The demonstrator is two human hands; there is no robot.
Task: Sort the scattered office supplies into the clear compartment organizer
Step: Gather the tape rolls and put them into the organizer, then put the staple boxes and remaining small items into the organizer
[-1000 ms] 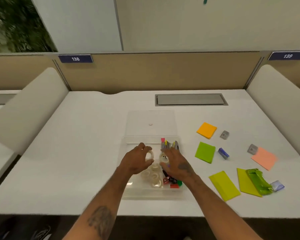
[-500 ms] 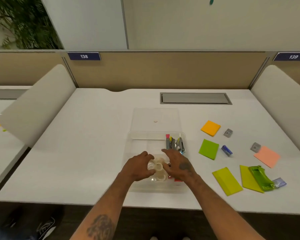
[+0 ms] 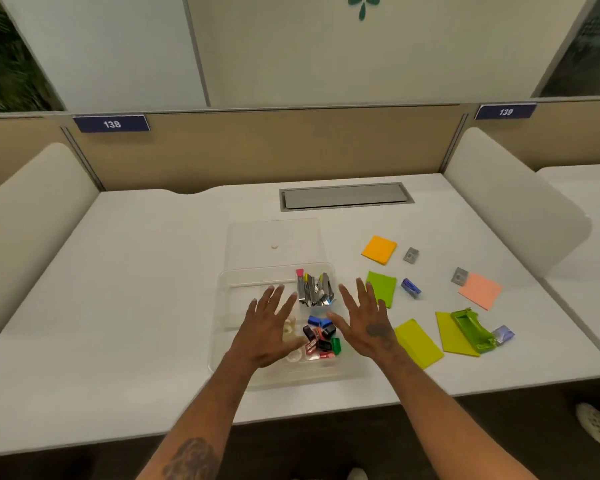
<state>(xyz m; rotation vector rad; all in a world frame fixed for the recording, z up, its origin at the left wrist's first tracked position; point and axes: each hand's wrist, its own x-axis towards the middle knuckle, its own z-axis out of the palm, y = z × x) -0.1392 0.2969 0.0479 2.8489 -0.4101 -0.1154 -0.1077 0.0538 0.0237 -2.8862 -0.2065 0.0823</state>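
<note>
With left hand (image 3: 267, 329) and right hand (image 3: 364, 323) spread flat and empty above the clear organizer (image 3: 291, 377), a hasty rightward reach could scatter the green sticky notes (image 3: 386, 285).

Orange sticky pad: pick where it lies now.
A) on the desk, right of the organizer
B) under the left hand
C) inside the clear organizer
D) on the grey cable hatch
A: the orange sticky pad lies flat on the white desk, right of the clear organizer and outside it.
</note>
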